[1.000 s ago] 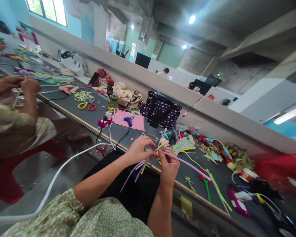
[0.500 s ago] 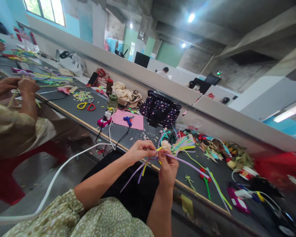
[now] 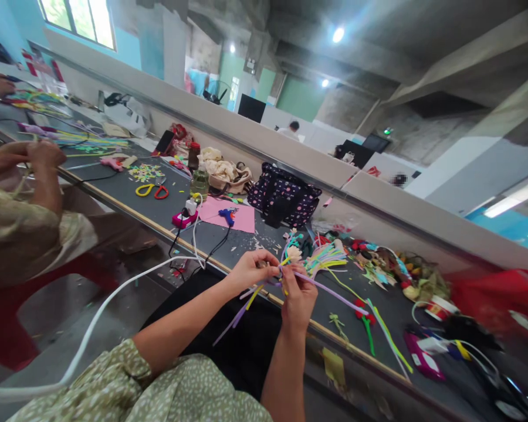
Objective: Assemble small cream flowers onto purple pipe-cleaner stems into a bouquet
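Note:
Over the table's front edge, my left hand (image 3: 254, 271) pinches a bundle of lilac and yellow pipe cleaners (image 3: 242, 310) whose loose ends hang down below the fingers. Close beside it, my right hand (image 3: 300, 296) is closed on the same bundle. From this hand a long lilac pipe cleaner (image 3: 337, 296) runs out to the right. A cream flower (image 3: 294, 254) shows just above the fingertips, along with teal and lilac stems (image 3: 290, 240). Fingers hide the spot where the pieces meet. Behind lies a pile of cut pastel pipe cleaners (image 3: 328, 258).
A blue glue gun (image 3: 226, 217) rests on pink paper (image 3: 246, 223). Scissors (image 3: 161, 192), a power strip (image 3: 183, 220) and a dotted bag (image 3: 284, 196) stand beyond. A white cable (image 3: 127, 287) crosses at left. Red flowers (image 3: 364, 310) lie right. A co-worker's hands (image 3: 44, 155) work at far left.
My hands stay together at nearly the same place. The hanging pipe cleaner ends have shifted slightly, and the long lilac one has dipped and swung a little left at its tip.

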A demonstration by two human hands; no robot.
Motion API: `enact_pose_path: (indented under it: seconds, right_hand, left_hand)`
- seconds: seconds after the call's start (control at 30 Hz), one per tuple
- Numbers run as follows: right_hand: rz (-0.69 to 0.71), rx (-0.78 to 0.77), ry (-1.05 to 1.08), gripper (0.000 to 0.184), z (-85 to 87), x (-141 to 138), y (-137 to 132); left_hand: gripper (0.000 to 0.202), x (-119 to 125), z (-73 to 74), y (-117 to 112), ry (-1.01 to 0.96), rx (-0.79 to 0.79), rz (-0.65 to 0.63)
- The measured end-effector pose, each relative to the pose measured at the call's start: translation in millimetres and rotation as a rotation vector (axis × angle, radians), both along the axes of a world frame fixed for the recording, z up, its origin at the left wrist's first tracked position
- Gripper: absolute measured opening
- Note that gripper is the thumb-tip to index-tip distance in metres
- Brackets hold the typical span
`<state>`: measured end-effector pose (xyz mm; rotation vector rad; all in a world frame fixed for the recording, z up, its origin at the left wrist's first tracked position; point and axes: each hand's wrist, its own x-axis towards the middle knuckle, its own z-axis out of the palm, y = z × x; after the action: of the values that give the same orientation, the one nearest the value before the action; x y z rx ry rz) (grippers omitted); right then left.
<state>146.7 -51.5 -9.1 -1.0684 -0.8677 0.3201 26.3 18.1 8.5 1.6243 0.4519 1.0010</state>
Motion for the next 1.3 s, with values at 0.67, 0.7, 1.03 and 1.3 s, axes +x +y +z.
enact_pose_path:
  seconds: [0.67, 0.7, 1.03, 1.3]
  right_hand:
    - [-0.326, 0.022, -0.431, 0.006, 10.1, -20.5, -15.0]
    - [-0.312, 0.019, -0.413, 0.007, 10.3, -20.9, -15.2]
    - [-0.081, -0.007, -0.141, 0.013, 11.2, -19.4, -13.6]
    - [-0.004, 0.023, -0.032, 0.012, 7.4, -11.3, -9.7]
  left_hand:
    - [0.016, -3.8, 15.4, -22.3, 0.3, 0.827, 0.531]
    - [0.016, -4.2, 15.7, -22.2, 0.282, 0.795, 0.507]
    - [0.017, -0.9, 13.4, -12.4, 0.033, 0.368, 0.26]
    - [0.02, -2.8, 9.3, -5.9, -0.048, 0.176, 0.043]
